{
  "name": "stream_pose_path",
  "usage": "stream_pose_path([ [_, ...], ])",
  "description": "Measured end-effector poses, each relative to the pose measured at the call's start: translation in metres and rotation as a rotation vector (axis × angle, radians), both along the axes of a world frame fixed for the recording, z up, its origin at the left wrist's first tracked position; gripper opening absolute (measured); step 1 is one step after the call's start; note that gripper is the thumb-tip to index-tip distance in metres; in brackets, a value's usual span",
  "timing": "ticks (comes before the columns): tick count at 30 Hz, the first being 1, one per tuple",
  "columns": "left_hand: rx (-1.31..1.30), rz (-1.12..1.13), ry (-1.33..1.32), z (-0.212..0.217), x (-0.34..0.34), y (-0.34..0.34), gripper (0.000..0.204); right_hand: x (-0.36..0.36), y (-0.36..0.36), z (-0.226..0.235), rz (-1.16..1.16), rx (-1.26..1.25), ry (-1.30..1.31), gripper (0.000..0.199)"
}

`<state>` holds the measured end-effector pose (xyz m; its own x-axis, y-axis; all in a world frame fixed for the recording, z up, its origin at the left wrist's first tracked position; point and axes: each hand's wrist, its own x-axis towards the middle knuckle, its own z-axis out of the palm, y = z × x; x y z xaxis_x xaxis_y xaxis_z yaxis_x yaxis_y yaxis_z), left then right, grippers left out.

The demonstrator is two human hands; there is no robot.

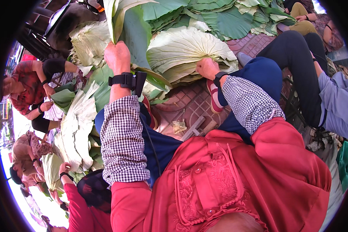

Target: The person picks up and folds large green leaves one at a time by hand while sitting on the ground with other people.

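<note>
My left hand [118,58] is closed around the lower end of a large lotus leaf [137,38], which stands upright with its pale and green folds rising past the top edge. Closed in a fist, my right hand [208,69] rests against a fanned stack of pale lotus leaves [185,50], where the veins run together. Whether its fingers pinch a leaf is hidden. A black strap with a small device is on my left wrist, and a dark band circles my right.
A broad pile of green lotus leaves [224,21] lies beyond the stack. More pale leaves [77,127] are heaped at my left. Red paving [178,102] shows between my feet, with a grey bar [193,128] on it. Several people sit close on both sides.
</note>
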<state>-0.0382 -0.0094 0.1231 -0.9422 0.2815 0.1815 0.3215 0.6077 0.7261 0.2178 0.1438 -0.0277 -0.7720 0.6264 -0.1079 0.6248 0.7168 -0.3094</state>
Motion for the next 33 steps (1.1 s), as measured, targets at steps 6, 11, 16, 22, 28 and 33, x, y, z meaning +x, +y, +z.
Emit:
stream_pose_path([
  [6, 0.105, 0.015, 0.296, 0.034, 0.009, -0.013, 0.024, 0.003, 0.050, 0.018, -0.685, -0.186, 0.165, 0.037],
  [11, 0.100, -0.182, 0.304, 0.018, 0.023, 0.009, 0.018, 0.011, 0.063, -0.002, -0.549, -0.151, 0.088, 0.048],
  [16, 0.022, -0.204, -0.045, -0.032, 0.029, 0.031, 0.023, -0.011, 0.048, -0.006, -0.350, -0.072, -0.058, 0.061],
  [22, 0.156, -0.164, -0.301, -0.079, 0.027, 0.035, 0.031, -0.005, 0.049, -0.007, -0.317, -0.164, 0.027, 0.036],
  [28, 0.049, -0.136, -0.117, -0.056, 0.022, 0.030, 0.030, -0.008, 0.022, 0.002, -0.216, -0.001, -0.037, 0.017],
  [33, 0.187, -0.087, 0.029, -0.030, 0.015, 0.016, 0.026, -0.007, 0.008, 0.001, -0.024, 0.163, -0.033, 0.021],
])
